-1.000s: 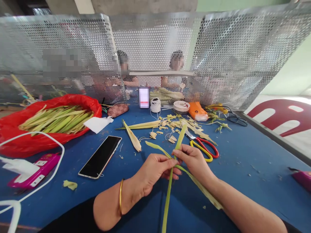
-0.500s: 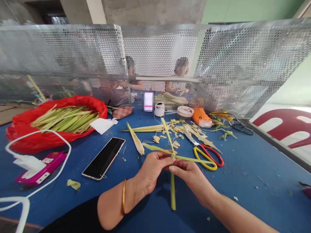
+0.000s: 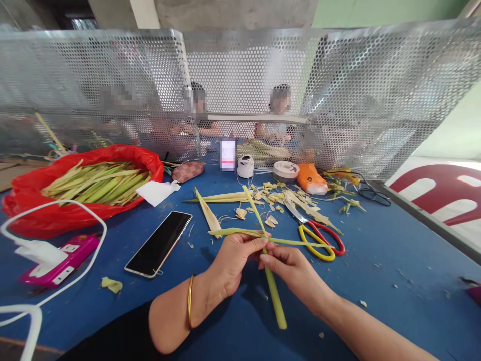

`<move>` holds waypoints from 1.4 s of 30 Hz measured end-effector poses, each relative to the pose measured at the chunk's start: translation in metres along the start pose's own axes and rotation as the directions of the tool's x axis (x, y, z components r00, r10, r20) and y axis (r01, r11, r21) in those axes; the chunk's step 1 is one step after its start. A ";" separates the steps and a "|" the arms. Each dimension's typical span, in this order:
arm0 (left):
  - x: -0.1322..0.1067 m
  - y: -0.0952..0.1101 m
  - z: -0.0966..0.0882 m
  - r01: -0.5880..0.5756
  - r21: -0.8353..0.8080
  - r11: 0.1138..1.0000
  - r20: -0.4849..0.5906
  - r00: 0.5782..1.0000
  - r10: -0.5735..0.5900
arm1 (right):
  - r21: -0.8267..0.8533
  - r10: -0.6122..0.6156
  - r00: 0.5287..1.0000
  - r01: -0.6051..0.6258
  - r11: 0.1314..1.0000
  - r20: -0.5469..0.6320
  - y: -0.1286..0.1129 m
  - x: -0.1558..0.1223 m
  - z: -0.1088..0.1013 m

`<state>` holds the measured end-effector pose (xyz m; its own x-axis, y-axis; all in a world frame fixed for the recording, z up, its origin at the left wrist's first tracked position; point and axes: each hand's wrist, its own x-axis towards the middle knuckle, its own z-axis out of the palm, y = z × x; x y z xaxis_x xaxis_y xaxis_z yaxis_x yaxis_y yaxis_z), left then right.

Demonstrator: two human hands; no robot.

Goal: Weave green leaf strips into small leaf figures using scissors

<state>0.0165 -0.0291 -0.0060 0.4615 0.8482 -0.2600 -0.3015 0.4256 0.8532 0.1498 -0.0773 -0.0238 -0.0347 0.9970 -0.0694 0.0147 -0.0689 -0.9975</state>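
Note:
Two green palm-leaf strips (image 3: 271,291) cross each other just above the blue table (image 3: 376,281). My left hand (image 3: 233,263), with a gold bangle on its wrist, pinches the strips where they cross. My right hand (image 3: 291,271) grips the same crossing from the right, fingers closed on the strips. One strip runs sideways toward the scissors (image 3: 319,238), the other runs from far to near and ends at the table's near side.
A red bag of leaf strips (image 3: 86,188) lies far left. A black phone (image 3: 160,243), pink power bank (image 3: 60,258) with white cable, leaf scraps (image 3: 285,198), thread spools (image 3: 246,166), tape and an orange tool (image 3: 310,179) lie around. A perforated metal screen (image 3: 356,95) stands behind, people beyond it.
The crossed strips have been turned in my hands: the long strip that hung toward me a second ago is shorter in front, and one strip now lies sideways toward the scissors.

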 end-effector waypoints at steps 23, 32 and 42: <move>0.005 0.003 -0.007 0.098 0.128 0.987 -0.144 0.986 -0.079 | -0.085 -0.176 0.826 0.155 0.984 -0.536 -0.022 0.013 -0.046; -0.004 -0.003 0.001 0.169 0.236 0.957 0.006 0.985 -0.175 | -0.128 -0.014 0.996 0.002 0.992 -0.092 -0.018 0.012 -0.037; -0.007 -0.009 0.009 0.124 0.324 0.938 0.039 0.989 -0.144 | 0.140 0.066 0.962 -0.029 0.990 -0.266 -0.008 0.008 -0.016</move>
<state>0.0236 -0.0420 -0.0081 0.5326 0.7650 -0.3622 0.0445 0.4020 0.9146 0.1650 -0.0686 -0.0163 0.2336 0.9637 -0.1291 -0.1241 -0.1021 -0.9870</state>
